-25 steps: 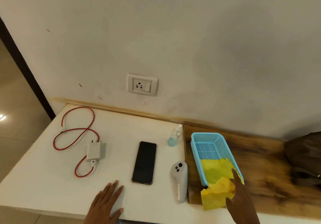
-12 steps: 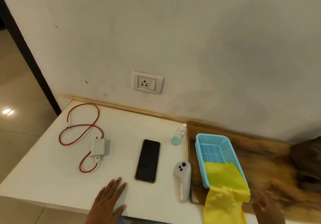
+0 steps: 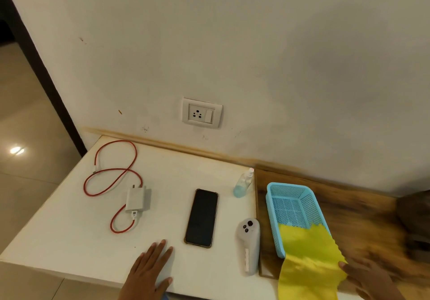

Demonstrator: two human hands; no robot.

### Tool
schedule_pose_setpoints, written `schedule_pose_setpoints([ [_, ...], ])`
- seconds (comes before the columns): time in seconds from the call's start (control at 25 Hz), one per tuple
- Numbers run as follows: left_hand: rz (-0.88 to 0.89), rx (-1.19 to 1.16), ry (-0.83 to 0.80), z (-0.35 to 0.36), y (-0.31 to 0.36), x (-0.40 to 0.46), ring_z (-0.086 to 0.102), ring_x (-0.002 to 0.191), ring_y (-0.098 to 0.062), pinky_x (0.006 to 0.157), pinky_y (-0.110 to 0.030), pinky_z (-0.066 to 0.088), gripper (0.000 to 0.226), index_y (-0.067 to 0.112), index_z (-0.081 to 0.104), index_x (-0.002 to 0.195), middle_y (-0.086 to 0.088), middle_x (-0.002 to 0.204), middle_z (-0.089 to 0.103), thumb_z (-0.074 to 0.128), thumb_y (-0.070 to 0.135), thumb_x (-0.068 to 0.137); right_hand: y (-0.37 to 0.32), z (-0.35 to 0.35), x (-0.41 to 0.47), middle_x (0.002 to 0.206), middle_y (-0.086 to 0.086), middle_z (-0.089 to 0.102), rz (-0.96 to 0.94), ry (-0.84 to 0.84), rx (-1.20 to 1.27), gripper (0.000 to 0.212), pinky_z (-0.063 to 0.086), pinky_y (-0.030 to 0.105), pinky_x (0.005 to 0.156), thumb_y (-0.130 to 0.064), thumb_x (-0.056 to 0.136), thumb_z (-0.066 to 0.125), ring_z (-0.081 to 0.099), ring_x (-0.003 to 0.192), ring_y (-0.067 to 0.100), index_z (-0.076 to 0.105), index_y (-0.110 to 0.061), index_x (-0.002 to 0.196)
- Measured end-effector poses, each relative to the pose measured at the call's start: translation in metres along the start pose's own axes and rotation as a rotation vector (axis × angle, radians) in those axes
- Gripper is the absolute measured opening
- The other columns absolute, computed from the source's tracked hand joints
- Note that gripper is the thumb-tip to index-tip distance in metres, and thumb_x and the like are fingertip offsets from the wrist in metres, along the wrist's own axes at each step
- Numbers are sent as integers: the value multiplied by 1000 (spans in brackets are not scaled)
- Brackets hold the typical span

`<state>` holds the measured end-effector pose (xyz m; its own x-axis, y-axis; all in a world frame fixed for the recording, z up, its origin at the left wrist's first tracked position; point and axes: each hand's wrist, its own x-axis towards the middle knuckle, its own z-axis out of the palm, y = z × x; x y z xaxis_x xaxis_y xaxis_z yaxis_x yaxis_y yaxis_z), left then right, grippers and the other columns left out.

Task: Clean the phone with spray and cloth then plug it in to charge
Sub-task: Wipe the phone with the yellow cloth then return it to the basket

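A black phone (image 3: 202,217) lies face up in the middle of the white table (image 3: 69,229). Behind it to the right, a small clear spray bottle (image 3: 243,184) stands near the wall. A yellow cloth (image 3: 307,260) hangs out of the near end of a blue basket (image 3: 290,197) and over the table's front edge. A white charger (image 3: 136,199) with a red cable (image 3: 111,171) lies to the left, below the wall socket (image 3: 201,113). My left hand (image 3: 149,274) rests flat, open, near the phone's bottom-left corner. My right hand (image 3: 370,281) lies open, fingertips at the cloth's right edge.
A white handheld controller (image 3: 249,243) lies between the phone and the basket. The basket sits on a wooden board (image 3: 360,218). A dark bag (image 3: 416,215) is at the far right. The table's left edge drops to a tiled floor (image 3: 21,160).
The cloth, bunched at the basket's near end a second ago, now hangs spread over the front edge. My right hand let it go, moved right, and now touches its edge. The left hand stayed put.
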<state>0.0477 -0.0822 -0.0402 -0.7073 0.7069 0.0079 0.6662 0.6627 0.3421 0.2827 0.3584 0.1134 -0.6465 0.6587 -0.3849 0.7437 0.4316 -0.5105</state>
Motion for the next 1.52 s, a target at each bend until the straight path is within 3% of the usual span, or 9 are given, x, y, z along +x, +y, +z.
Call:
schedule_pose_setpoints([
  [0.36,-7,-8,0,2,-1,-1,-4,142,-5,109,-18,1,65,25,42,132,12,157,0,14,65,89,-23,-25,-9,59,-8,66,-31,-58,-14,73,40,7,47,-63,15,83,55,49,-2,74,-34,82],
  [0.48,-3,-3,11,1,-1,0,-5,142,-5,109,-18,1,65,25,43,132,11,157,-1,14,65,89,-50,-27,-22,69,-12,70,-94,73,-125,26,50,21,67,-57,38,82,63,67,4,67,-50,57],
  [0.6,-10,-26,1,1,-1,-1,-3,142,-4,109,-17,2,64,26,43,132,13,157,1,16,65,89,-62,-43,-7,83,-4,67,-174,186,-214,51,45,33,77,-11,64,82,59,83,19,64,-59,70],
  [0.72,-16,-42,14,2,0,-2,-2,142,-3,109,-17,2,64,27,43,132,14,156,2,16,65,89,-76,-66,1,99,2,67,-342,259,-235,6,36,9,86,-45,71,72,55,103,11,67,-47,74],
  [0.8,-18,-31,20,0,0,-1,-3,142,-3,109,-17,2,64,27,43,132,14,156,1,15,65,89,-88,-75,10,96,-11,67,-484,367,-300,28,33,2,87,-66,77,52,48,103,-13,64,-42,84],
  [1.04,-26,-40,24,-1,2,-2,-2,142,-2,109,-17,2,64,28,43,132,15,156,2,15,65,89,-99,-61,18,82,-32,65,-316,182,-128,58,37,-2,70,-3,72,73,58,83,-6,62,-60,71],
  [1.28,-31,-45,16,-1,2,-2,-3,142,-2,109,-16,1,64,28,42,133,16,156,1,15,66,88,-64,-46,8,72,-26,69,-230,40,-87,30,45,2,60,-22,67,81,63,73,-6,69,-47,59],
  [1.4,-33,-43,5,0,1,-1,-2,142,-2,109,-17,1,65,28,43,132,16,156,2,16,67,88,-47,-47,6,70,-19,72,-210,-37,-97,51,46,3,62,-83,28,67,65,72,-2,71,-41,57],
  [1.52,-32,-43,2,2,0,-2,-2,142,-2,109,-17,1,65,28,43,132,15,156,2,18,67,87,-56,-51,-2,75,-20,70,-214,-20,-189,38,49,10,65,-67,31,81,67,76,7,70,-42,58],
])
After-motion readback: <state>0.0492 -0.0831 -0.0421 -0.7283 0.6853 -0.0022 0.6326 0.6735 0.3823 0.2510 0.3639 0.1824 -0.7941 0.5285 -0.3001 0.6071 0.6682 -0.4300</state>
